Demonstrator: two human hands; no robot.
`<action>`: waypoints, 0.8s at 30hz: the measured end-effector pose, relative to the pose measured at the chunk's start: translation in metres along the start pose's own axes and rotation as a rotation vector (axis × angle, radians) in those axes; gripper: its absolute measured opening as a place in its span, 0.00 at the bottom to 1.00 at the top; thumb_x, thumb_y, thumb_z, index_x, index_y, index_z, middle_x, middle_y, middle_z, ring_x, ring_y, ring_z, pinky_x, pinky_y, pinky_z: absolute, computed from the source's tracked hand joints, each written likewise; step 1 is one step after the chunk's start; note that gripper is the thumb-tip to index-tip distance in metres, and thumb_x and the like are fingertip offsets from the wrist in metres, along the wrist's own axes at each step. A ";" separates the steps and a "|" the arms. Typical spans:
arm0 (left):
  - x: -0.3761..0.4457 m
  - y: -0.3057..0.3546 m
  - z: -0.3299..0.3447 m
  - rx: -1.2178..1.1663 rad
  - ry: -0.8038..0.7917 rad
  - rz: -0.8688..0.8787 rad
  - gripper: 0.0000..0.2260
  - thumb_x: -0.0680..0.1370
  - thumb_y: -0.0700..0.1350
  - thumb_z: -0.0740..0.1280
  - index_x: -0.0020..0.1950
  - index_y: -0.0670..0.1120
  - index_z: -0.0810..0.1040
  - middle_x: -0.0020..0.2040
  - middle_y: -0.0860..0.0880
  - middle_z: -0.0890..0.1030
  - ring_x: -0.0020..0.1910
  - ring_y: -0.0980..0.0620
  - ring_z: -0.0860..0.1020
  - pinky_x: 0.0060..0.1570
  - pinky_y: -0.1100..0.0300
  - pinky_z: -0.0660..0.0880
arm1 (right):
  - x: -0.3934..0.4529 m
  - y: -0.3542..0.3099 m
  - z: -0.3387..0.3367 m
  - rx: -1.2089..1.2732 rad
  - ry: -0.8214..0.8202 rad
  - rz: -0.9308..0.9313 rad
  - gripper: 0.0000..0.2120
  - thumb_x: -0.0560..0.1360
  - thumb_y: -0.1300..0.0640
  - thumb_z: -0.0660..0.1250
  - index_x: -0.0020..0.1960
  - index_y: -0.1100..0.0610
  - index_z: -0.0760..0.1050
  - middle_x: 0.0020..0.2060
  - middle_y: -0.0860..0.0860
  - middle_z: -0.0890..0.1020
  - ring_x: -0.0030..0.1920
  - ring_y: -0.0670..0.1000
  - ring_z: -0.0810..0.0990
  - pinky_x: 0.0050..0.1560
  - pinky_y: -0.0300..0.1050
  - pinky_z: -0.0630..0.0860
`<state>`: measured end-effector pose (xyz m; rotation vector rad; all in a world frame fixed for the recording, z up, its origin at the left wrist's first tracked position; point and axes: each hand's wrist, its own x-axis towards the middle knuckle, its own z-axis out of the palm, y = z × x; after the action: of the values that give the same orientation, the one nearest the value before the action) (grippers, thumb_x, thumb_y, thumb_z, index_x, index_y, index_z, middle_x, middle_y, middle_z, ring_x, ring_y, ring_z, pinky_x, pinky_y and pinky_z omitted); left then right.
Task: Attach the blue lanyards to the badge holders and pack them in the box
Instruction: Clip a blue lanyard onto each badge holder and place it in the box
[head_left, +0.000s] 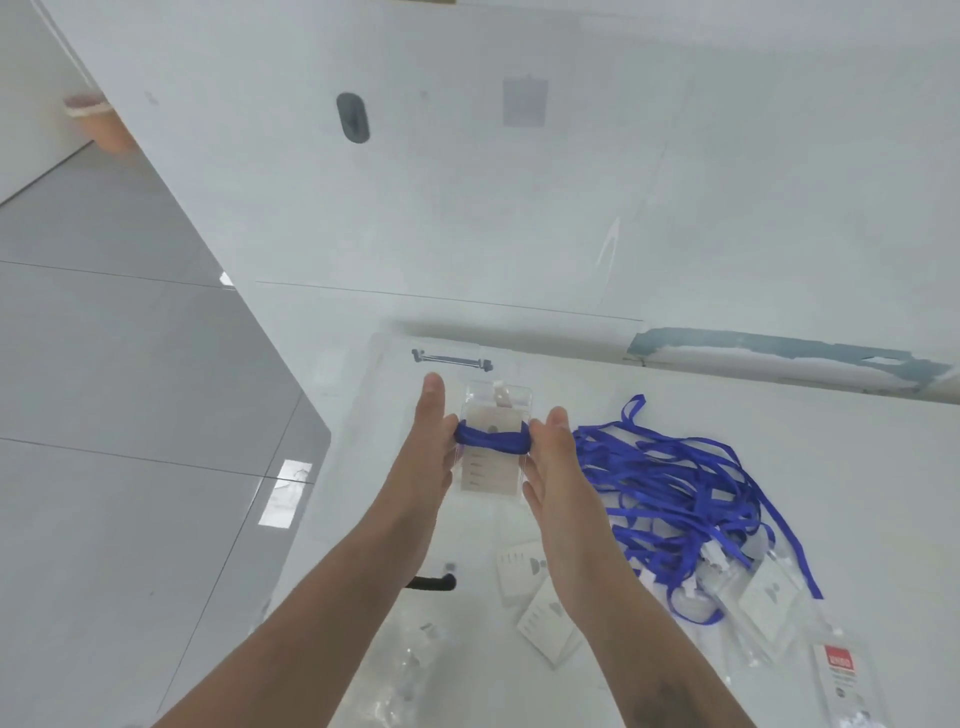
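I hold a clear badge holder (491, 452) between both hands, above a transparent box (395, 374). A blue lanyard (491, 439) is wound round the holder's middle. My left hand (426, 447) grips its left edge, with the fingers stretched forward beside it. My right hand (553, 457) grips the right edge, its fingers hidden behind the holder. A tangled pile of blue lanyards (675, 499) lies on the white table to the right. Loose badge holders (540, 597) with paper inserts lie near my right forearm.
More clear holders (763, 608) sit under the lanyard pile, and one with a red label (839, 670) lies at the lower right. The box has a black latch (431, 582) on its near side. A white wall stands behind the table; grey floor tiles lie to the left.
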<state>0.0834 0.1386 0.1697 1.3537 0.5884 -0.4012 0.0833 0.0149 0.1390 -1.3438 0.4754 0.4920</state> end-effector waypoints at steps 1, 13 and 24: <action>0.002 0.000 -0.012 -0.001 -0.021 -0.018 0.24 0.78 0.70 0.46 0.56 0.57 0.73 0.55 0.62 0.75 0.68 0.59 0.67 0.77 0.56 0.54 | 0.002 0.003 0.010 0.002 0.009 0.018 0.17 0.76 0.31 0.51 0.50 0.40 0.72 0.44 0.34 0.78 0.52 0.41 0.75 0.66 0.42 0.63; 0.057 -0.004 -0.097 0.033 -0.116 -0.203 0.33 0.73 0.76 0.48 0.58 0.54 0.75 0.61 0.58 0.74 0.71 0.54 0.65 0.76 0.53 0.51 | 0.034 0.032 0.102 -0.021 0.214 0.135 0.19 0.76 0.30 0.51 0.57 0.39 0.71 0.55 0.40 0.76 0.63 0.46 0.70 0.75 0.47 0.56; 0.097 -0.022 -0.076 0.014 0.043 -0.298 0.25 0.81 0.66 0.49 0.42 0.49 0.74 0.24 0.60 0.78 0.41 0.57 0.74 0.48 0.64 0.68 | 0.084 0.055 0.101 -0.072 0.319 0.190 0.24 0.81 0.36 0.48 0.57 0.47 0.77 0.44 0.47 0.82 0.43 0.45 0.78 0.46 0.42 0.68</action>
<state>0.1357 0.2151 0.0855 1.2933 0.8282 -0.6189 0.1228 0.1286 0.0630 -1.4612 0.8603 0.4547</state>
